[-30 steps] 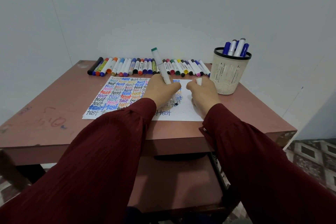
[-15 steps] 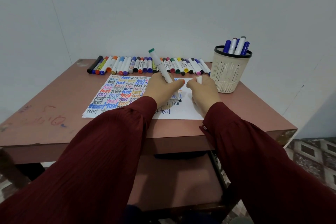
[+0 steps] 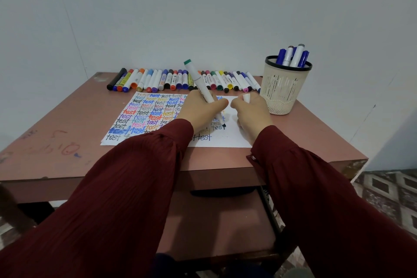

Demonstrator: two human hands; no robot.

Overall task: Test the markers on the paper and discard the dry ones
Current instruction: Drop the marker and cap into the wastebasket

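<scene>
A person in dark red sleeves [image 3: 135, 198] sat at a reddish-brown desk [image 3: 67, 142] against a pale wall. The left grip [image 3: 200, 113] was clamped around a white marker [image 3: 200, 83] with a green end, held at a slant with the green end pointing up and away. Its dark tip touched the paper [image 3: 234, 140] beside a small handwritten "test". The right grip [image 3: 250, 115] rested on the paper just to the right, fingers curled around a white cap [image 3: 246, 97] that poked out at the top.

The paper lay flat in the middle of the desk, its left part filled with rows of the word "test" in many colours. Along the far edge lay a row of markers [image 3: 180, 79] side by side. At the far right stood a cream mesh cup [image 3: 282, 90] holding a few blue and white markers [image 3: 293, 56] upright.
</scene>
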